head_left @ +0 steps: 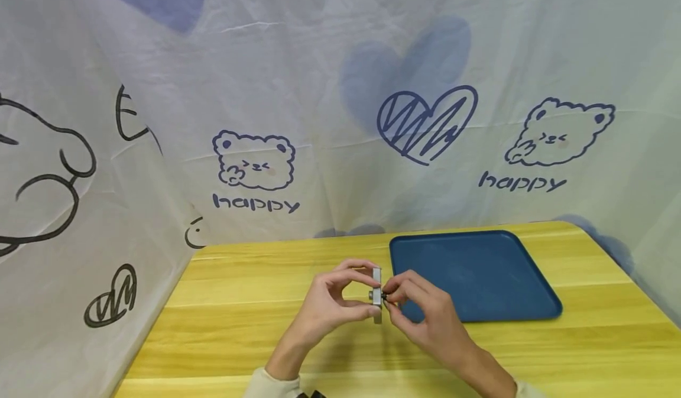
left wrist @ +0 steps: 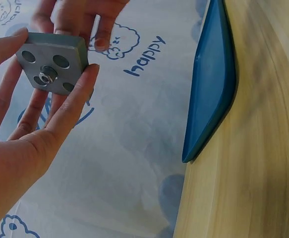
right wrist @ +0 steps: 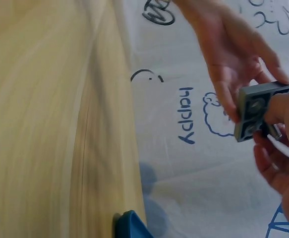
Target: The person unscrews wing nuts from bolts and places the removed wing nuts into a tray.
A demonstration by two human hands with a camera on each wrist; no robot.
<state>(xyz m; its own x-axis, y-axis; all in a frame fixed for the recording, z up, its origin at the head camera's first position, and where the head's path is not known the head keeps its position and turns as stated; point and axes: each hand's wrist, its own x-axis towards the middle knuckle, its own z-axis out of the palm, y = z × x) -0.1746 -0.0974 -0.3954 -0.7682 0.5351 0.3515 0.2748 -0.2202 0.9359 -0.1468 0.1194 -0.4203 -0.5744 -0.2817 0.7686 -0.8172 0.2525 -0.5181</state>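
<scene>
My left hand (head_left: 331,304) grips a small grey square block (left wrist: 65,75) by its edges, between the thumb and the fingertips. Several round holes pass through its face, and a short metal stud (left wrist: 48,74) sticks out of the middle. The block is held on edge above the table. From the right, my right hand (head_left: 435,320) pinches a small dark piece (head_left: 385,296) at the centre of the block's other face. Fingers mostly cover that piece, so its kind is unclear. More recesses show on this side of the block (right wrist: 263,90) in the right wrist view.
A blue tray (head_left: 468,274) lies on the yellow wood-grain table (head_left: 239,315), behind and to the right of the hands. White cloth (head_left: 330,102) printed with hearts and bears hangs along the back and left of the table.
</scene>
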